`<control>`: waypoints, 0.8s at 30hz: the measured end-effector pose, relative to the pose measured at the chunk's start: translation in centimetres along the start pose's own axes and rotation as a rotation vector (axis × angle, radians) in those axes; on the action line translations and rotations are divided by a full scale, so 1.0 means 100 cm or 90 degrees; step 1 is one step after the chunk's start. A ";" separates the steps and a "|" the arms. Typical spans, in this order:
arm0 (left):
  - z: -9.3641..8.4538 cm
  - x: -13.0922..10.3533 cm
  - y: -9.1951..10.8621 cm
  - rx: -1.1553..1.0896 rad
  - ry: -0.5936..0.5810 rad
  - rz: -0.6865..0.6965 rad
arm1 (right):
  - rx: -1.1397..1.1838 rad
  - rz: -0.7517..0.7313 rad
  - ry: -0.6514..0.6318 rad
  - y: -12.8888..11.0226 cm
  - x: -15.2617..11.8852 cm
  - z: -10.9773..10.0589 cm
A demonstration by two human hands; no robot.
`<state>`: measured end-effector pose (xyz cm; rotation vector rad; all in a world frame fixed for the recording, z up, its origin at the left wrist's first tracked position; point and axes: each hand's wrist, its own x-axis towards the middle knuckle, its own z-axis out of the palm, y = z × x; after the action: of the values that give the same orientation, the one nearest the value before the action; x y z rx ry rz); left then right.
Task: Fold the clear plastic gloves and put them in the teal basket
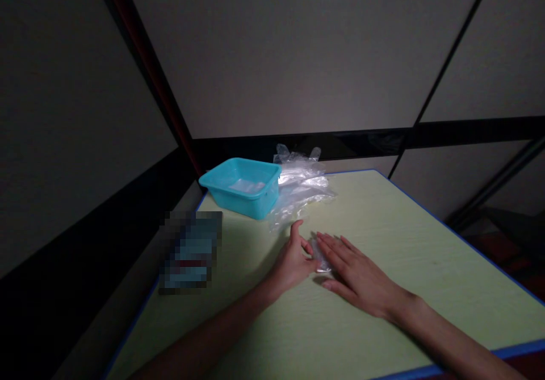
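A small folded piece of clear plastic [323, 263] lies flat on the table. My right hand [355, 275] rests palm down over its right part, fingers stretched out. At its left edge is my left hand [293, 261], index finger raised, other fingers curled and the thumb tip touching the plastic. A gap shows between that thumb and the curled fingers. Beyond my hands, clear plastic disposable gloves [298, 184] lie in a loose, spread pile. Part of the folded piece is hidden under my right fingers.
A turquoise plastic basin [255, 204] with some clear plastic inside stands at the back left, beside the gloves. A pixelated flat item [191, 255] lies near the left edge. The pale green table [404, 243] has blue edging; panelled walls stand behind and left.
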<state>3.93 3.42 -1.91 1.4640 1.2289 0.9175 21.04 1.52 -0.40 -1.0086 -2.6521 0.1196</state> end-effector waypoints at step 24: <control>-0.013 -0.036 0.015 0.701 -0.230 0.359 | -0.103 -0.025 -0.029 0.012 -0.014 0.007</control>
<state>2.35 0.15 -0.05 2.7994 1.0773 0.2097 22.59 1.52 -1.63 -1.0122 -2.7583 -0.0835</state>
